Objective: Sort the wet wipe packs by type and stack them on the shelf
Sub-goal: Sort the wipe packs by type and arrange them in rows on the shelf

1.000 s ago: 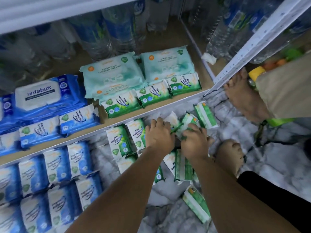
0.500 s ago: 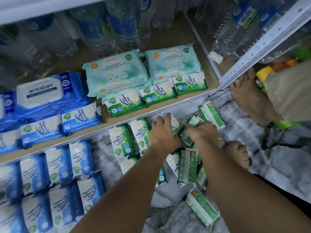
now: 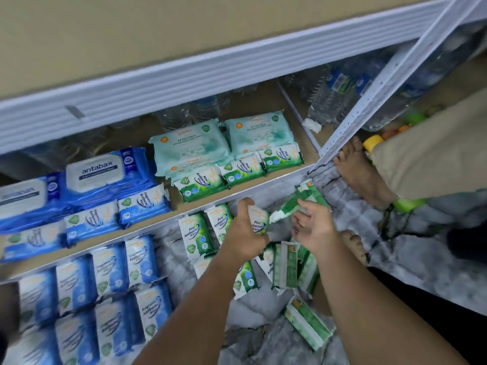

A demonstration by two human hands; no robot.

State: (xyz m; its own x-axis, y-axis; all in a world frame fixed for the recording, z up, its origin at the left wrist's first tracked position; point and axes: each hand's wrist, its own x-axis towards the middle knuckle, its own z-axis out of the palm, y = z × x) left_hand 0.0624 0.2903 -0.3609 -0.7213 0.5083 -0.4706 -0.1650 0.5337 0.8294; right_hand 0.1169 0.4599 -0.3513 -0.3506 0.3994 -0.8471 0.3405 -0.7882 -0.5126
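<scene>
Risen off the floor pile since half a second ago: then pressed low among the green packs, now lifted toward the shelf (image 3: 175, 206) lip. Mid-gather on the green sort. Clutching one pine pack (image 3: 257, 219) upright in the left hand (image 3: 243, 234), fingers curled round it, forearm angled up from the lower left. Reaching with the right hand (image 3: 313, 227) just beside, fingers loosely spread toward a blurred green pack (image 3: 296, 204) — pinched or only brushed, impossible to tell through the smear. Next, probably: carrying the held pack over the lip onto the green row (image 3: 238, 171), laid flat beside its likes, clear of the blue packs (image 3: 142, 204) further left. Still to clear — most of the floor pile (image 3: 286, 264).
</scene>
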